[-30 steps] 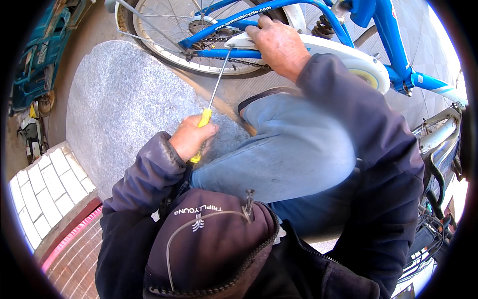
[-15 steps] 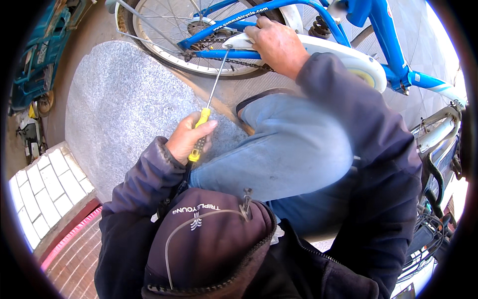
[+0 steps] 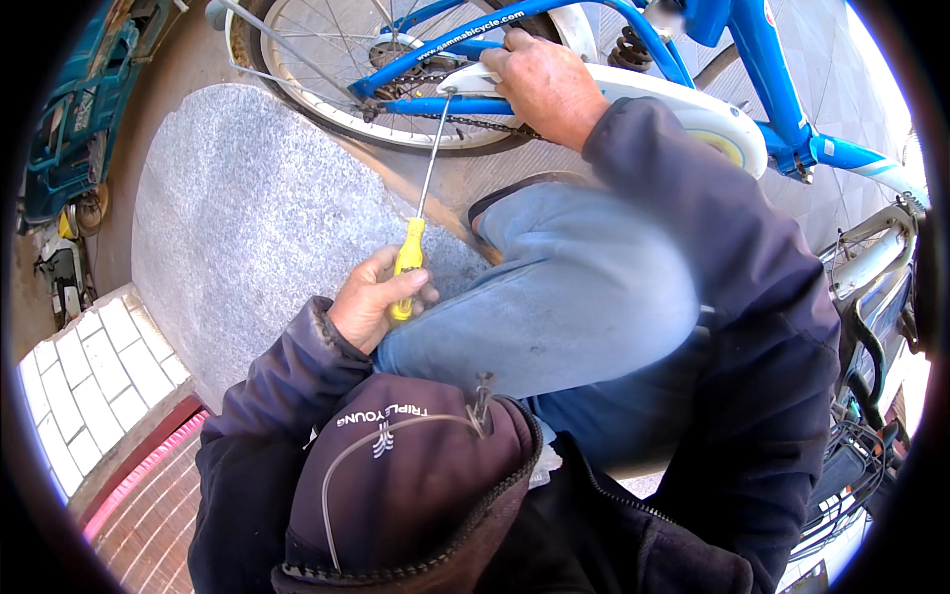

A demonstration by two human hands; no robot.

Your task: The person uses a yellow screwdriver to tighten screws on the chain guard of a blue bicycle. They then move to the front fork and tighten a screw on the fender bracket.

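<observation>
My left hand (image 3: 379, 297) is closed round the yellow handle of a screwdriver (image 3: 408, 259). Its metal shaft slants up and away, with the tip at the rear end of a white chain guard (image 3: 633, 91). My right hand (image 3: 550, 87) grips that guard near the same end, fingers curled over its upper edge and partly hidden. The guard lies along the chain side of a blue bicycle frame (image 3: 453, 48). Below the guard a dark chain (image 3: 485, 125) shows, running from the rear hub (image 3: 396, 51).
The rear wheel (image 3: 287, 79) stands beside a speckled grey stone slab (image 3: 247, 218). My bent knee (image 3: 604, 287) is between my arms. Another bicycle (image 3: 881, 267) stands at the right. Teal crates (image 3: 84, 109) are at the far left, above a white tiled step (image 3: 104, 366).
My left hand has shifted its hold on the screwdriver, and the handle sits slightly lower and further right. My right hand has moved slightly left, still on the chain guard.
</observation>
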